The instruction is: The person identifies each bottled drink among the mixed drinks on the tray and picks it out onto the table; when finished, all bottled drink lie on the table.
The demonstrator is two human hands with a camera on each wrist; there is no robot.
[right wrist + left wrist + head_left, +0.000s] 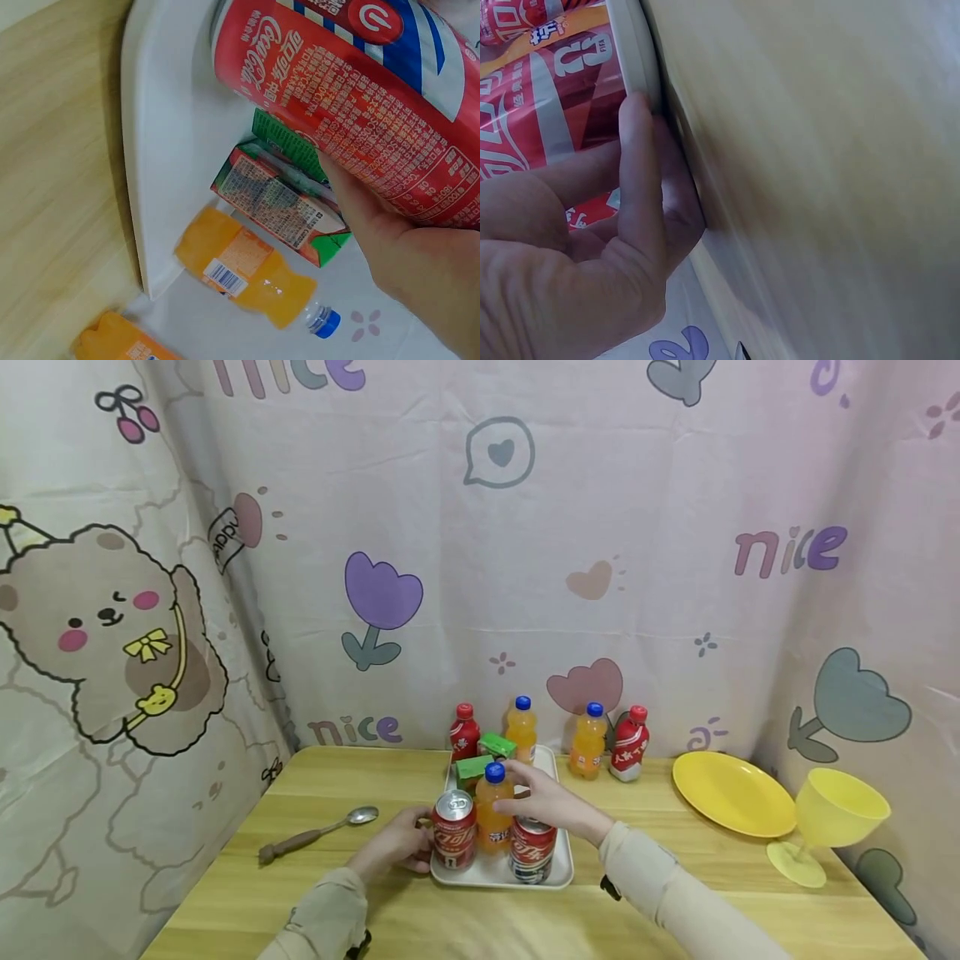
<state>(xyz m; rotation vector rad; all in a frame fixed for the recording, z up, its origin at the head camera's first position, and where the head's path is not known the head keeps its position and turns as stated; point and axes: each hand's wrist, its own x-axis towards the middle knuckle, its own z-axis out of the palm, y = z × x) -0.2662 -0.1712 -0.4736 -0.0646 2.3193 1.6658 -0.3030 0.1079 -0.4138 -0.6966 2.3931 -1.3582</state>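
Observation:
A white tray (502, 878) on the table holds drinks. My left hand (400, 841) holds the tray's left edge, with bent fingers right at its wall and beside a red cola can (454, 835). My right hand (551, 802) reaches over a second cola can (533, 853) and grips the upper part of an orange drink bottle (493, 831) with a blue cap, which stands upright between the cans. In the right wrist view, the near can (352, 112) hides that bottle and most of the fingers. Behind stand green-topped drink cartons (473, 768), a red bottle (465, 732) and another orange bottle (522, 727).
Right of the tray's far end stand an orange bottle (588, 743) and a red bottle (630, 745). A yellow plate (735, 795) and a yellow goblet (836, 810) are at the right. On the left lies a spoon (318, 835). Printed curtains enclose the table.

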